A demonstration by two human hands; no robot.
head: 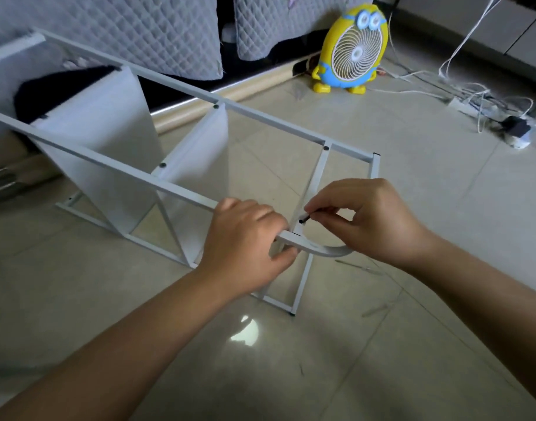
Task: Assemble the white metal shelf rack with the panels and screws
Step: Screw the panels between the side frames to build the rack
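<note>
Head: left hand (245,238) on rack (181,191)

The rack frame (181,190) is white, its panels (109,141) a milky white, its screws (162,164) black, like the small tool (309,215). The fan (356,53) is yellow and blue with a white spiral grille. The covers (157,28) are grey with diamond quilting. The floor (382,344) is glossy pale beige tile.
</note>
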